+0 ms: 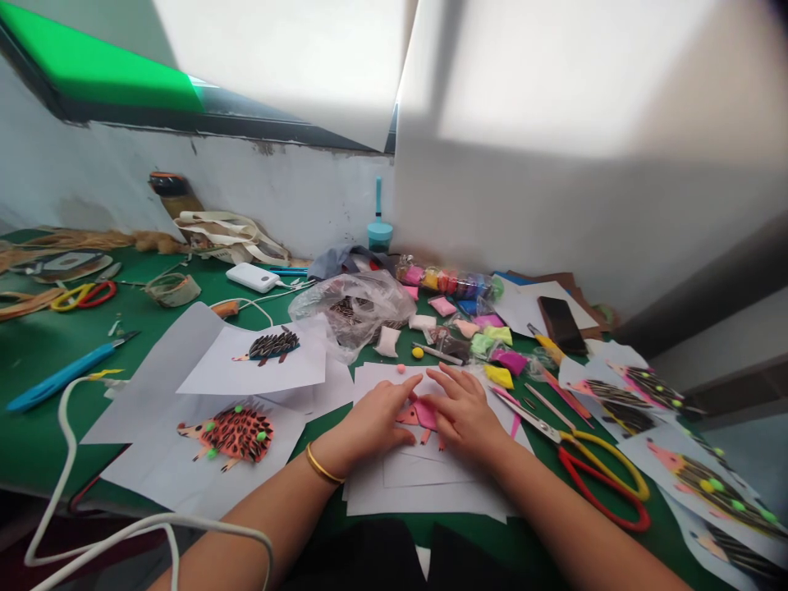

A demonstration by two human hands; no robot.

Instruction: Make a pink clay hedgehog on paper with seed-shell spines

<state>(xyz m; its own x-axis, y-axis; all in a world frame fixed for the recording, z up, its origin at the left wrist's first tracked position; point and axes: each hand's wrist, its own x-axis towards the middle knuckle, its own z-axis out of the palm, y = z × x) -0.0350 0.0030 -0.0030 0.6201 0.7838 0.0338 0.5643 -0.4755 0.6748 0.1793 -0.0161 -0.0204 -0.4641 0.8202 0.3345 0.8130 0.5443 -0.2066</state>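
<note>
A pink clay hedgehog [424, 414] with a small face and legs lies on a stack of white paper [443, 484] in front of me. My left hand [382, 413] rests at its left side, fingers stretched and thumb apart, the tips by the clay. From the right, my right hand [463, 408] reaches over it with spread fingers, some touching the pink body. Both hands hide part of the figure. Just beyond the fingers sit a small pink clay ball [400, 368] and a yellow ball [417, 352].
Large scissors [607, 472] lie right of the paper. Behind are clay packets [508, 361], a plastic bag [360, 308] and a phone [561, 324]. Hedgehog pictures flank me, including an orange one [237, 435]. A blue craft knife [67, 373] and white cable [67, 460] lie left.
</note>
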